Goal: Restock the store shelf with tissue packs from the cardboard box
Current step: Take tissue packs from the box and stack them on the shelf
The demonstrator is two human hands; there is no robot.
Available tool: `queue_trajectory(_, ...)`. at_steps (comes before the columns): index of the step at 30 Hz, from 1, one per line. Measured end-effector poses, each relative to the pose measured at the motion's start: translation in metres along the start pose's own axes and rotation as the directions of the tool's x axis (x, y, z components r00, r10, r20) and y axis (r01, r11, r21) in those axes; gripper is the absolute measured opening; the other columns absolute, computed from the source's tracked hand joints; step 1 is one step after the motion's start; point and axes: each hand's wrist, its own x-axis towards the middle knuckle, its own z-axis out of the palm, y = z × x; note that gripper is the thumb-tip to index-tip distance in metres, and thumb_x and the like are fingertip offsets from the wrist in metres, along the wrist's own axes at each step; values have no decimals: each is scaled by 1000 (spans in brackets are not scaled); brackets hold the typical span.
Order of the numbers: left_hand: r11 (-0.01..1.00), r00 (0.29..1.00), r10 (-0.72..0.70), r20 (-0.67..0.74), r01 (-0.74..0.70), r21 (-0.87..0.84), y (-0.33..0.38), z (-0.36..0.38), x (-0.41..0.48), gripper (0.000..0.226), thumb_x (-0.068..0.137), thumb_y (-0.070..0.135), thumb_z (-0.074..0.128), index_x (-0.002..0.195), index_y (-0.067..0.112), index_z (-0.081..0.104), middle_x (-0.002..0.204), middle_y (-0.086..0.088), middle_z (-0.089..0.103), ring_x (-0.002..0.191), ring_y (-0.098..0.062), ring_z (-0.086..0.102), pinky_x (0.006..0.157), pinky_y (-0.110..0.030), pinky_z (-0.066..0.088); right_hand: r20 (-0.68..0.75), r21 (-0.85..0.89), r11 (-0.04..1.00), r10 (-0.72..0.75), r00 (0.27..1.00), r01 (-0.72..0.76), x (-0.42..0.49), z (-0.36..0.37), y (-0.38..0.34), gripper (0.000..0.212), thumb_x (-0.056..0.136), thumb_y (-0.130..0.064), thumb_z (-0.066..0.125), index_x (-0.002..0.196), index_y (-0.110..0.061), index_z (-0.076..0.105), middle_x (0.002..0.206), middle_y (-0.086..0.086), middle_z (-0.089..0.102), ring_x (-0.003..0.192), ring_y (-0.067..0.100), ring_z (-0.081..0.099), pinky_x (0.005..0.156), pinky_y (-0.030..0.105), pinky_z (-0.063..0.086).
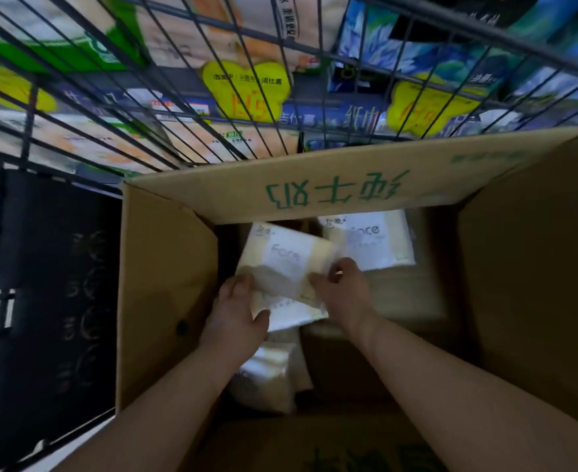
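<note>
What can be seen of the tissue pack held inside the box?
The tissue pack is a soft, cream-yellow, plastic-wrapped block with a white label panel reading "Face". It lies tilted inside the open cardboard box. The left hand grips its near left corner; the right hand pinches its right edge. Blur hides finer print.

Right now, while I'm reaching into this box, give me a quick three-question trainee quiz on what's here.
1. True or false: the left hand and right hand both grip the cream-and-white plastic-wrapped tissue pack.
2. Where is that pack? A: on a shelf. B: inside the brown cardboard box. C: on the floor.
3. What colour are the flower-shaped price tags beyond the box?
Key: 1 true; 2 B; 3 yellow.
</note>
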Motion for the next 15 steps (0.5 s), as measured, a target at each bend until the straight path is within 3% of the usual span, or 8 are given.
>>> queue_trajectory(4, 996, 995, -87, 40, 88, -27, 5, 2, 5, 72, 91, 29, 56, 151, 14, 18, 156, -7, 18, 140, -25, 28, 112, -34, 31, -91, -10, 1000, -15, 996, 14, -8, -37, 12, 24, 87, -23, 65, 81, -15, 43, 75, 1, 51, 76, 21, 50, 63, 24, 29)
queue_trajectory(8, 960, 964, -256, 70, 262, -95, 7, 8, 20, 81, 88, 31, 61, 150, 6, 14, 148, -16, 33, 132, -32, 40, 96, -30, 39, -114, 63, 998, 30, 993, -23, -7, -60, 27, 18, 88, -20, 63, 100, -12, 52, 99, 12, 63, 95, 29, 60, 80, 34, 45)
queue_trajectory(11, 934, 941, -337, 36, 339, -114, 9, 16, 28, 86, 85, 34, 65, 149, 5, 15, 146, -20, 35, 130, -37, 41, 100, -38, 40, -113, 102, 994, 57, 992, -45, -10, -71, 34, 33, 90, -20, 62, 120, -10, 53, 111, 11, 62, 104, 26, 59, 91, 35, 47)
queue_trajectory(15, 921, 923, -384, -25, 381, -86, 16, 24, 29, 102, 82, 34, 70, 151, 9, -1, 151, -20, 24, 135, -39, 32, 105, -44, 35, -87, 151, 987, 71, 994, -58, -13, -73, 39, 43, 92, -21, 59, 132, -13, 47, 128, 9, 59, 117, 27, 56, 100, 38, 45)
